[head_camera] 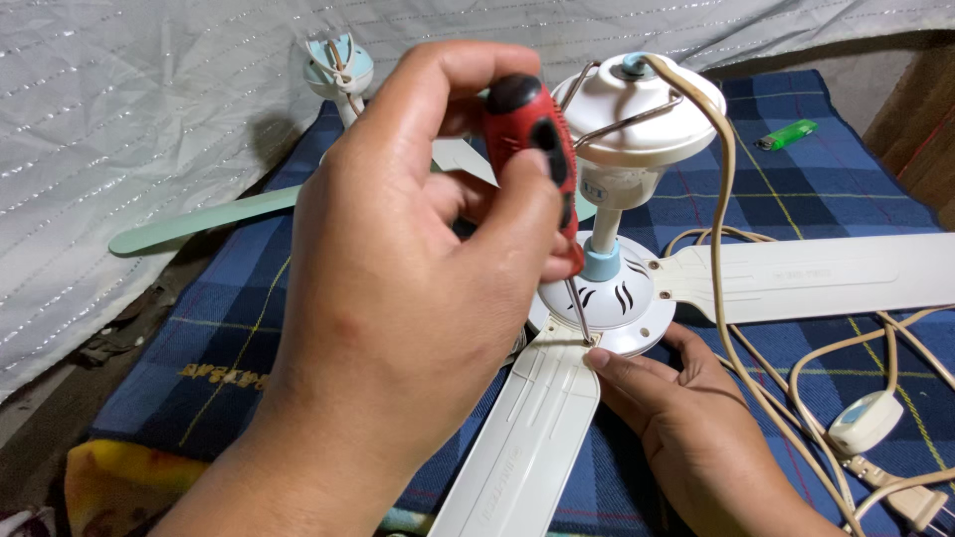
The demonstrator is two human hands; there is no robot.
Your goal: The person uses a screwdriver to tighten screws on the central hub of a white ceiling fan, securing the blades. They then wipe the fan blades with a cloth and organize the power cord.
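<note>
My left hand point(398, 298) fills the foreground and is closed round the red and black handle of a screwdriver point(527, 129). The thin shaft slants down, and its tip meets a screw at the root of the near white blade point(527, 438). My right hand point(686, 418) comes in from the lower right. Its thumb presses on that blade root beside the screw, and its fingers rest against the rim of the white ceiling fan hub point(622, 298). A white canopy point(637, 119) with wire clips tops the fan's short rod. Another white blade point(826, 273) reaches to the right.
The fan lies on a blue plaid blanket point(229, 328). A cream cord with an inline switch point(863, 422) and plug point(920, 502) loops at the right. A green lighter point(788, 133) lies at the back. A pale green blade point(199, 221) and grey quilted cover point(129, 119) are at the left.
</note>
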